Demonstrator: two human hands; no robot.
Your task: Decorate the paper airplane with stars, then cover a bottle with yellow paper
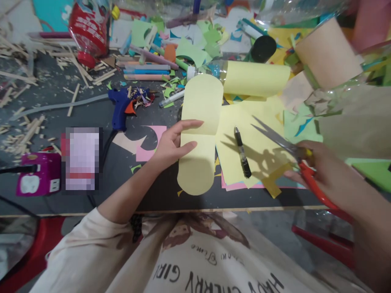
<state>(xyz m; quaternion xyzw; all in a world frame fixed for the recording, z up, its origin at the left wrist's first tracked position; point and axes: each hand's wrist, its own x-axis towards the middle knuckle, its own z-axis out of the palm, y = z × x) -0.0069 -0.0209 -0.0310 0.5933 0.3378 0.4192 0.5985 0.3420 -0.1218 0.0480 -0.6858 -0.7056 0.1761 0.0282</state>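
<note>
My left hand (175, 144) grips the left edge of a long yellow paper cutout (200, 162), thumb and fingers lying over its front. The cutout has rounded ends and a crease across its middle. In my right hand (324, 171) is a pair of scissors (284, 142) with red handles, its blades slightly parted and pointing up and left. Below the blades, a black pen (242, 152) lies on yellow paper sheets (235, 118). Beyond the cutout, a clear bottle wrapped in yellow paper (256, 77) lies on its side.
A blue glue gun (120, 106) lies to the left, near a purple power adapter (39, 173) and scattered wooden sticks (30, 132). Markers (148, 71), paper scraps and a red-labelled bottle (88, 32) crowd the back. A beige paper-covered cylinder (330, 53) is at back right.
</note>
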